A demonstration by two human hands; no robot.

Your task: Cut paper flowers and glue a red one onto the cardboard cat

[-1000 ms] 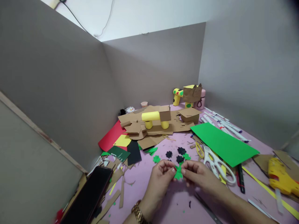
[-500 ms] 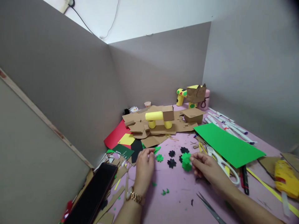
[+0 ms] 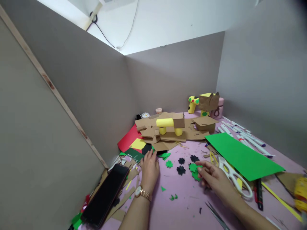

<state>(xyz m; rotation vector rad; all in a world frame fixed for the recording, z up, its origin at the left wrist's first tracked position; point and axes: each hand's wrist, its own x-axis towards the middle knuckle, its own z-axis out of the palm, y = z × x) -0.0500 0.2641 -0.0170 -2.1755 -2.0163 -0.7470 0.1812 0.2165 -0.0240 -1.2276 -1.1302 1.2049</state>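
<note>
My right hand (image 3: 214, 179) is narrowed, thumb and fingertips drawn close at the edge of two overlapping green flowers (image 3: 196, 176), right of the middle of the table (image 3: 172, 214); I cannot tell whether I am pinching them or only touching. Black flowers (image 3: 181, 170) lie just beside them, and a lone green flower (image 3: 169, 164) is over to their left. My left hand (image 3: 150, 169) is palm down, fingers loosely spread toward the black paper (image 3: 146, 149) and dark green card (image 3: 134, 155); I can't see what, if anything, is under it. Green scraps (image 3: 172, 197) lie between my forearms. The white scissors (image 3: 231, 175) are near my right hand, beside the green sheet (image 3: 244, 156). Farther back, a yellow tube model (image 3: 165, 122) stands on cardboard (image 3: 189, 134).
</note>
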